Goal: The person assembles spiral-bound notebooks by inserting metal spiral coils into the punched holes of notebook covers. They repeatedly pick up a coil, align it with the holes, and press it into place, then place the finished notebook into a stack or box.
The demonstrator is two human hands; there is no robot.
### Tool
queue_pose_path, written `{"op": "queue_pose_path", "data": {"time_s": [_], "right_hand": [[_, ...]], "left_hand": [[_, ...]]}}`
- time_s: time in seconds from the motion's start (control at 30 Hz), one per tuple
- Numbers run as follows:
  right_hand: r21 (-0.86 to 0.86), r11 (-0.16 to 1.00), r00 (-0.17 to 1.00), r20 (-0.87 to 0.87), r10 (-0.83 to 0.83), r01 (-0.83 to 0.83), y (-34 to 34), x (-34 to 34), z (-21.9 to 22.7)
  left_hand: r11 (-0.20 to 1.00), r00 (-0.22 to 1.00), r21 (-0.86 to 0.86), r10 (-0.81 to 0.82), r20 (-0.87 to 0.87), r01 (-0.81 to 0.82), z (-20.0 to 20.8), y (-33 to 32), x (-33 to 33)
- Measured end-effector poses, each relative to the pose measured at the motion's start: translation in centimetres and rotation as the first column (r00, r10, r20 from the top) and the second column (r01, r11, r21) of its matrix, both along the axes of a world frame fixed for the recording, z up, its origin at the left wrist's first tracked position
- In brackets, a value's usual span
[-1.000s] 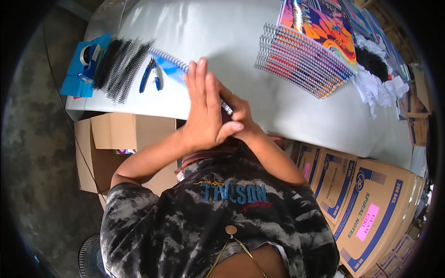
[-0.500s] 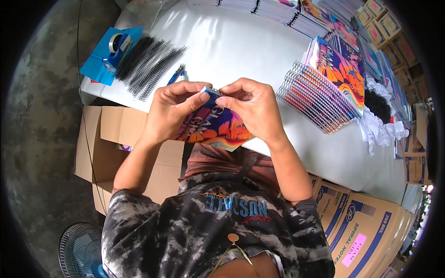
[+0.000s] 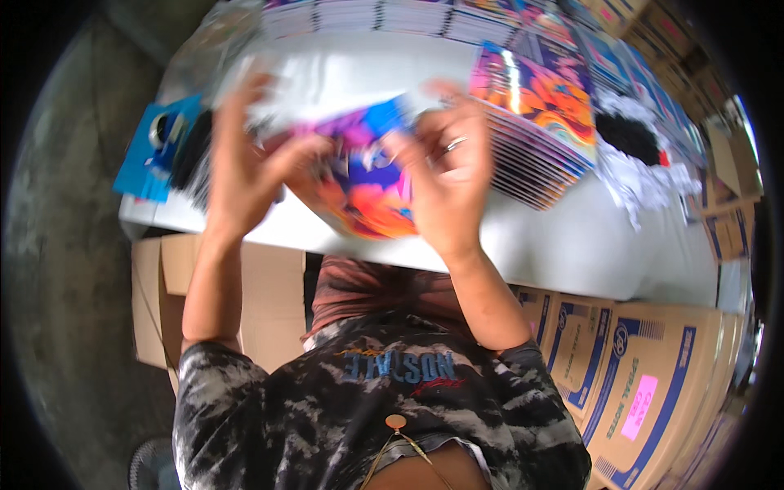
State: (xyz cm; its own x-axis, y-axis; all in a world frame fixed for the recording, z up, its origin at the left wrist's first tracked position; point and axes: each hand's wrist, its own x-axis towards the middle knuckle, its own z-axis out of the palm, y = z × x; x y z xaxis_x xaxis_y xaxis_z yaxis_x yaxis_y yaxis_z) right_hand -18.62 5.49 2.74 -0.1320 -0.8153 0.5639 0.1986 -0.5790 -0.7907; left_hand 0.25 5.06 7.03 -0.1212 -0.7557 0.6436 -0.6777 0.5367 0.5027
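A notebook (image 3: 359, 188) with a bright purple, orange and blue cover is tilted between my hands, in front of me at the table's near edge. My left hand (image 3: 241, 167) is spread open at its left side, its thumb reaching over the cover. On the other side, my right hand (image 3: 449, 163) has its thumb apart from its partly curled fingers, the thumb overlapping the notebook's edge. Both hands are smeared by motion, and any contact with the cover is hard to make out. A shiny ring shows on a right finger.
To the right stands a stack of coil-bound notebooks (image 3: 531, 155), beside crumpled white cloth (image 3: 641, 180). Black spiral coils (image 3: 196, 167) and a blue tape dispenser (image 3: 166, 147) lie at left. Book piles (image 3: 351, 16) line the far side. Cartons (image 3: 645, 384) stand below right; an open box (image 3: 269, 302) is below left.
My fingers have come off the notebook's top corner and spread apart, the left hand moving left and up. The notebook has turned, and the whole view has shifted.
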Motion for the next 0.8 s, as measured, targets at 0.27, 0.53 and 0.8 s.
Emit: {"op": "queue_pose_path", "data": {"time_s": [0.27, 0.53, 0.8], "right_hand": [[-0.228, 0.828, 0.793, 0.495, -0.354, 0.512, -3.1, -11.6, 4.7], [0.057, 0.542, 0.541, -0.204, -0.816, 0.839, -5.4, -19.6, -7.6], [-0.028, 0.611, 0.594, -0.200, -0.779, 0.791, -4.8, -17.7, -7.0]], "left_hand": [[0.835, 0.462, -0.010, -0.313, -0.830, 0.550, 1.5, -6.3, -14.5], [0.993, 0.993, -0.044, 0.105, -0.050, -0.108, -6.8, -11.5, -19.0], [0.997, 0.805, 0.036, -0.031, -0.592, 0.065, -6.8, -9.6, -16.9]]}}
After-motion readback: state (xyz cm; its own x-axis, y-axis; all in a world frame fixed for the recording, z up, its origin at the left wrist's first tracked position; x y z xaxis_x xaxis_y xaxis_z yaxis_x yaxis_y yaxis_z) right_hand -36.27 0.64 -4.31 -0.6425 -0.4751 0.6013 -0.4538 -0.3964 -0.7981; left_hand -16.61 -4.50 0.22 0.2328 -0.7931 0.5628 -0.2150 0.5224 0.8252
